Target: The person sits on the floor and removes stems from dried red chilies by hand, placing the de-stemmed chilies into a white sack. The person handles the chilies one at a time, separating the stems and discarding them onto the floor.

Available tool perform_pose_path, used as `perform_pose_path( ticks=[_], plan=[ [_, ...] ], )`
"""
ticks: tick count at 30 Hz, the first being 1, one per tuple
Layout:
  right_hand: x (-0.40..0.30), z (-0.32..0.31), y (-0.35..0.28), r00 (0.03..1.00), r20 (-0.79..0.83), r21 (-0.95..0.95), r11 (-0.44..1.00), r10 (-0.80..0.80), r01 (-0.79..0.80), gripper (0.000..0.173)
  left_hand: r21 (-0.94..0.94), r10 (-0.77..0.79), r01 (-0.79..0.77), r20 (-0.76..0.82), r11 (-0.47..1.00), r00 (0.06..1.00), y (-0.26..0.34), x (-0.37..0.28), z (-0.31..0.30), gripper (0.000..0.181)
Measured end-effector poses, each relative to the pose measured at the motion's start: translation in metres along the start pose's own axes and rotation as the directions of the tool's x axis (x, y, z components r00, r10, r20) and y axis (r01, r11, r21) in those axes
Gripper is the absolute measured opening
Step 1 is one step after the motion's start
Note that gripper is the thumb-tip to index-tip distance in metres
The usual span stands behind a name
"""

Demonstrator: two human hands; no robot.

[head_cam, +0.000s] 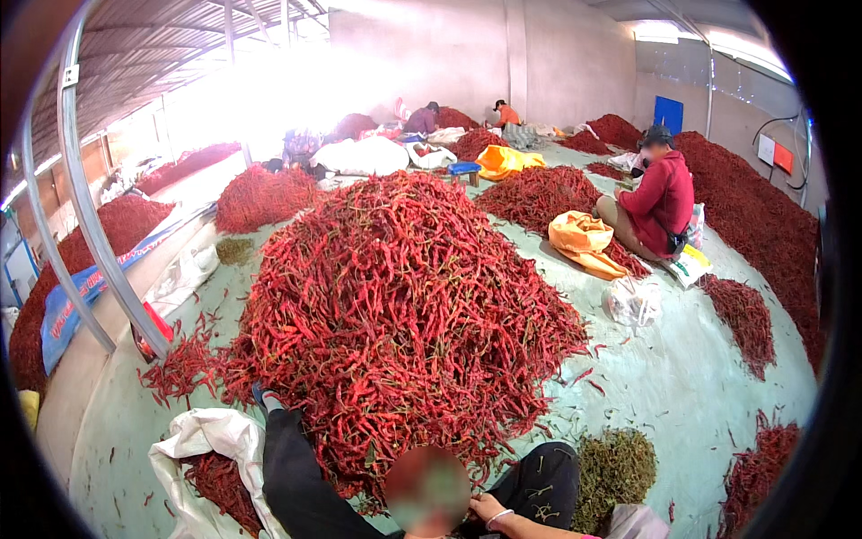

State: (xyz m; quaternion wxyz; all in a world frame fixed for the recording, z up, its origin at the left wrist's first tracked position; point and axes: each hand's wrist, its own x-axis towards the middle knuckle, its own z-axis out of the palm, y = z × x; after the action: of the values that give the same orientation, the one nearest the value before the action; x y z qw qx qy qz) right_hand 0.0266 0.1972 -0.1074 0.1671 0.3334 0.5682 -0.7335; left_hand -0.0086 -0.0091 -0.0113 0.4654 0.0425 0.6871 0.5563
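Observation:
A tall heap of red chili peppers (404,303) lies on the floor before me, between my outstretched legs in dark trousers. My right hand (486,509), with a pale bracelet at the wrist, is low in the view beside my bent knee, its fingers partly hidden by a blurred round patch. Whether it holds anything does not show. My left hand is not clearly seen; the same patch covers the place near the right hand. By my left leg stands an open white woven sack (225,431) with red chilies inside.
A pile of green-brown stems (616,468) lies right of my knee. A person in a red jacket (656,195) sits at the right near an orange sack (586,242). Metal posts (108,249) rise at the left. More people and chili heaps are farther back.

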Motion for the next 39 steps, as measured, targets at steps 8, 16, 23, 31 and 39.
perform_pose_path(
  ticks=[8,16,23,31,39],
  plan=[
    [-0.044,0.038,-0.070,0.924,0.189,-0.221,0.902,-0.333,0.370,0.026,-0.482,0.068,-0.169,-0.219,0.860,0.973,0.014,0.013,-0.018,0.018],
    [-0.079,0.057,-0.086,0.920,0.361,-0.065,0.980,-0.154,0.190,0.019,-0.520,0.064,-0.121,-0.126,0.845,0.990,0.019,-0.012,-0.019,0.023],
    [-0.077,0.071,-0.080,0.868,0.403,-0.121,0.923,-0.291,0.366,0.021,-0.254,-0.012,-0.034,-0.179,0.967,0.984,0.019,-0.014,-0.019,0.020],
    [-0.041,0.073,-0.104,0.992,0.091,0.072,0.994,-0.085,0.079,0.012,-0.765,-0.036,-0.222,-0.305,0.605,0.952,-0.005,-0.014,-0.033,0.017],
    [-0.054,0.345,-0.281,0.530,0.804,-0.184,0.736,-0.268,0.652,0.037,-0.803,-0.120,-0.164,-0.280,0.574,0.952,0.010,-0.019,-0.036,0.019]
  ],
)
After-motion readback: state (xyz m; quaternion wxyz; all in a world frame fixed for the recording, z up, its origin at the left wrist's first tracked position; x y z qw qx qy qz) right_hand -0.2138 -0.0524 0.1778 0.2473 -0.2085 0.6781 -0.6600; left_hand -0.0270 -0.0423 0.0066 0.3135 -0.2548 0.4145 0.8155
